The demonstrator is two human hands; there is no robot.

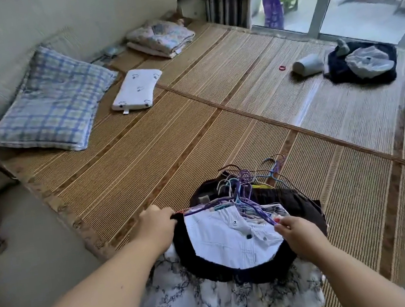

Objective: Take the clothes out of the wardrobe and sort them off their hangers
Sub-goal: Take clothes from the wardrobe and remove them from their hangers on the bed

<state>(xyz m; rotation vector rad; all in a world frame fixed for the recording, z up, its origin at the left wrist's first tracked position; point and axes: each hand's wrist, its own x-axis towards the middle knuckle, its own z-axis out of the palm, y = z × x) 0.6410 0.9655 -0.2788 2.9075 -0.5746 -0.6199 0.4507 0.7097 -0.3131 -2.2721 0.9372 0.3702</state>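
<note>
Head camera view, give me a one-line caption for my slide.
Left hand and right hand grip clothes on hangers, piled on a mat.

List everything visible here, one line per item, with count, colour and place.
clothes pile: one, black, white and floral, near edge of mat
hangers: a bunch, purple and blue, atop clothes pile
mat: one, tan striped, under everything
plaid pillow: one, blue and white, far left
small pillow: one, white, beside plaid pillow
folded quilt: one, pastel, far end
dark heap: one, black with grey, far right
hair tie: one, red, on mat
left hand: grips clothes pile's left edge
right hand: pinches a hanger end
</note>
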